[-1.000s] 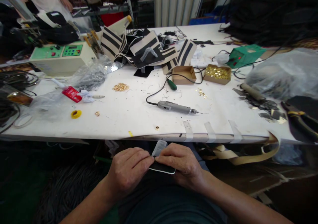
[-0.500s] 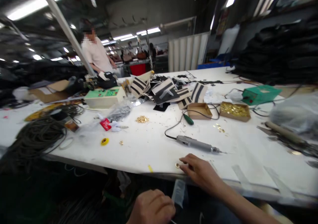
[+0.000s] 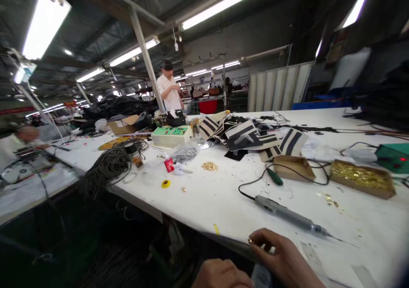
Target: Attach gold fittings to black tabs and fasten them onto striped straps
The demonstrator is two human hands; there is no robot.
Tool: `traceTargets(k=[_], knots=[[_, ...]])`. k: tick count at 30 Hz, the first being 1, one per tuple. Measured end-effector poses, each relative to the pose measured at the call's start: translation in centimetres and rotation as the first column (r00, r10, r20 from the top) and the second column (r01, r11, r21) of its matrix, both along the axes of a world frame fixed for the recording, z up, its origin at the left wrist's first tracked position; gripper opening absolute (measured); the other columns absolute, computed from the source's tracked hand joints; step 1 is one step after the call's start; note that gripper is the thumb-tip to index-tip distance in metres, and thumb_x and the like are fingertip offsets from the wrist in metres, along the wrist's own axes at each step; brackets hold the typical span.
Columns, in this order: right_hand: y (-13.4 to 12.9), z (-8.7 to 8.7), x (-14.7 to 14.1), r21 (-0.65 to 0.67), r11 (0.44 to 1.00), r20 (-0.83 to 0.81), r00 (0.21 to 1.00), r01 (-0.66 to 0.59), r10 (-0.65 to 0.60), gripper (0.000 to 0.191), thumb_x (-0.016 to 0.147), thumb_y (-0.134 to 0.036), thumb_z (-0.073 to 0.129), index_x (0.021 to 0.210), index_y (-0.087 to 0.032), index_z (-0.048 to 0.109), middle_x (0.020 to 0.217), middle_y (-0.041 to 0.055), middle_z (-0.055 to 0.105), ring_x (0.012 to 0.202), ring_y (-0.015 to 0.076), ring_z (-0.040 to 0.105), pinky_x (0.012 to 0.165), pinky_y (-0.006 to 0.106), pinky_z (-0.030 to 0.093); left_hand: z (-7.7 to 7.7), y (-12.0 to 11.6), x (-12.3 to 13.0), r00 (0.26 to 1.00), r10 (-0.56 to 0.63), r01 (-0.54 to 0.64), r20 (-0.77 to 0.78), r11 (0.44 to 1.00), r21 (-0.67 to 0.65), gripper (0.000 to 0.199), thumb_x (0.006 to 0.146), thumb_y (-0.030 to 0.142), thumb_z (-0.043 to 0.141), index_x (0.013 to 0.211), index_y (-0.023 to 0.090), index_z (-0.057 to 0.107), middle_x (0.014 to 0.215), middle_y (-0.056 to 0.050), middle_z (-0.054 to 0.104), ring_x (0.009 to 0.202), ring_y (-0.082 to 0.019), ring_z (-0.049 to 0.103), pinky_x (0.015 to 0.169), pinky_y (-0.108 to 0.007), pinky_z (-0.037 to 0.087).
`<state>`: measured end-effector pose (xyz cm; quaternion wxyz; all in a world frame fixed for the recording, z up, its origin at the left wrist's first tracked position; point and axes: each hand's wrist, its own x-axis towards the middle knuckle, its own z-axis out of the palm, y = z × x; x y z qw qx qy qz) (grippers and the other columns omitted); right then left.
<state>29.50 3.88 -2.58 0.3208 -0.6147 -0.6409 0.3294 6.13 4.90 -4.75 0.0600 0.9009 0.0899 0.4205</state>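
Note:
Over the table's front edge, my right hand pinches a small gold-coloured metal piece between thumb and fingertip. At the bottom of the view is my left hand, its fingers curled closed; whatever they may hold is hidden. Beyond my right hand lies a grey electric screwdriver with a long thin bit and a cord. Farther up the table are a heap of small gold parts and a few more gold bits.
An open cardboard box of gold pieces stands right, beside another cardboard box and a green handle. Striped panels pile up behind. Left are a yellow tape roll and coiled cord. A person stands beyond the table.
The view has swung left and up, so the table's things sit farther right and lower. The gold piece, earlier at my right fingertips by the table edge, is now pinched in that hand.

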Motion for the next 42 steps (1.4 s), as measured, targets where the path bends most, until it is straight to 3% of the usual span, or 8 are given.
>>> traceTargets(k=[2,4,8,16,22,28,32,42], knots=[[-1.6,2.1,-0.9,-0.031,0.998,-0.110,0.992,-0.061,0.057,0.014,0.089,-0.033,0.068,0.089,-0.021,0.075,0.082,0.0026,0.076,0.076,0.0201,0.070,0.072,0.029,0.054,2.3,-0.9,-0.3,1.000,0.009,-0.009,0.004,1.000,0.004,0.018,0.101,0.021,0.054,0.088,0.019,0.067,0.093,-0.005,0.081,0.071,-0.013,0.071,0.064,-0.024,0.058],[-3.1,3.9,-1.6,-0.031,0.993,-0.216,0.971,-0.111,0.102,0.011,0.088,-0.030,0.072,0.091,-0.021,0.077,0.084,0.0017,0.077,0.079,0.0183,0.070,0.074,0.027,0.053,4.0,-1.8,-0.6,0.999,-0.018,0.012,-0.040,0.990,-0.138,0.012,0.094,0.011,0.056,0.097,0.016,0.067,0.101,-0.011,0.079,0.086,-0.017,0.074,0.076,-0.028,0.062],[-4.9,5.2,-2.1,-0.059,0.982,-0.407,0.903,-0.178,0.139,0.010,0.089,-0.029,0.078,0.090,-0.020,0.079,0.088,0.0015,0.079,0.083,0.0170,0.071,0.077,0.026,0.054,5.7,-2.9,-1.0,0.997,-0.060,0.042,-0.056,0.957,-0.286,0.023,0.089,-0.002,0.060,0.105,0.013,0.067,0.106,-0.012,0.077,0.102,-0.020,0.073,0.090,-0.033,0.064],[-6.6,5.6,-1.3,0.105,0.953,-0.529,0.796,-0.283,0.295,0.010,0.090,-0.022,0.081,0.100,-0.019,0.082,0.100,0.0051,0.078,0.094,0.0163,0.073,0.089,0.029,0.057,6.6,-3.5,-1.0,0.986,-0.150,0.120,-0.069,0.938,-0.326,0.029,0.087,-0.005,0.068,0.114,0.006,0.070,0.110,-0.016,0.077,0.113,-0.024,0.071,0.099,-0.039,0.064],[-7.2,5.8,-0.6,0.057,0.957,-0.541,0.797,-0.283,0.268,0.007,0.093,-0.020,0.077,0.098,-0.017,0.081,0.100,0.0050,0.076,0.094,0.0150,0.071,0.089,0.029,0.056,6.5,-3.4,-0.4,0.982,-0.159,0.121,-0.105,0.944,-0.306,0.023,0.089,-0.002,0.069,0.111,0.005,0.072,0.108,-0.016,0.078,0.109,-0.023,0.072,0.096,-0.038,0.065],[-7.7,5.6,-0.4,0.030,0.950,-0.593,0.760,-0.310,0.267,0.013,0.091,-0.026,0.081,0.100,-0.017,0.079,0.101,0.0058,0.076,0.095,0.0170,0.071,0.090,0.032,0.057,7.6,-3.7,-0.5,0.977,-0.101,0.069,-0.188,0.984,-0.166,0.012,0.093,0.007,0.072,0.104,0.009,0.075,0.102,-0.011,0.080,0.101,-0.022,0.075,0.087,-0.034,0.066],[-7.9,5.6,-0.3,0.108,0.941,-0.563,0.761,-0.320,0.323,0.010,0.094,-0.023,0.077,0.101,-0.016,0.077,0.101,0.0072,0.076,0.095,0.0170,0.071,0.089,0.032,0.057,8.7,-3.9,-0.4,0.972,-0.083,0.065,-0.221,0.994,-0.084,0.007,0.094,0.011,0.071,0.099,0.011,0.077,0.097,-0.008,0.081,0.096,-0.021,0.076,0.084,-0.033,0.066],[-8.5,5.5,1.1,0.222,0.930,-0.455,0.812,-0.293,0.364,0.008,0.093,-0.018,0.077,0.100,-0.015,0.080,0.103,0.0087,0.078,0.097,0.0160,0.072,0.092,0.030,0.058,10.3,-4.1,-0.3,0.956,-0.107,0.095,-0.273,0.994,-0.056,0.011,0.099,0.010,0.066,0.098,0.011,0.076,0.096,-0.006,0.084,0.095,-0.020,0.079,0.090,-0.035,0.067]])
